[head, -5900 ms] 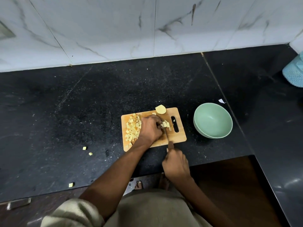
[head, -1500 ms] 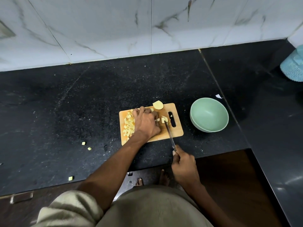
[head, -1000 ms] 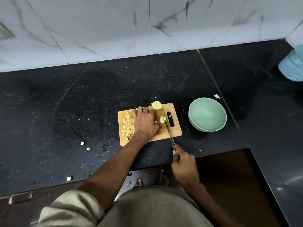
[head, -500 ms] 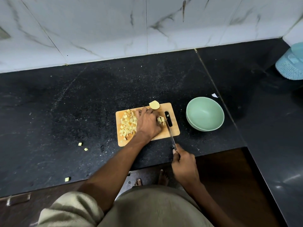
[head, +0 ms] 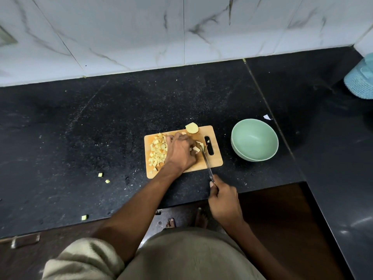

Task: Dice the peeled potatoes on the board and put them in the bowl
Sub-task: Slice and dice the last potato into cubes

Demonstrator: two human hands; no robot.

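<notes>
Three stray yellow potato cubes (head: 100, 174) lie on the speckled black stone counter (head: 80, 128), well left of the rectangular wooden cutting board (head: 214, 160). White marble-veined wall tiles (head: 121, 33) rise behind the counter, and a pale blue woven basket (head: 360, 81) sits at the far right edge. A small white scrap (head: 266, 117) lies just beyond the round pale green bowl (head: 254, 139), which stands near the board's right end with nothing in it that I can see.

On the board, the heap of diced potato (head: 158, 151) covers the left part, and a peeled potato end piece (head: 192, 128) rests at the far edge. The left hand (head: 180, 151) lies over the middle of the board, fingers curled down onto a few cut pieces (head: 196, 148) beside the steel knife (head: 206, 161). The right hand (head: 224, 196) has its fingers wrapped tight round the knife's handle, off the board's near edge, blade tip among the pieces.

Compared with half a second ago, the left hand has slid slightly rightward toward the blade, uncovering more of the heap; the knife, the bowl and the end piece sit as before.
</notes>
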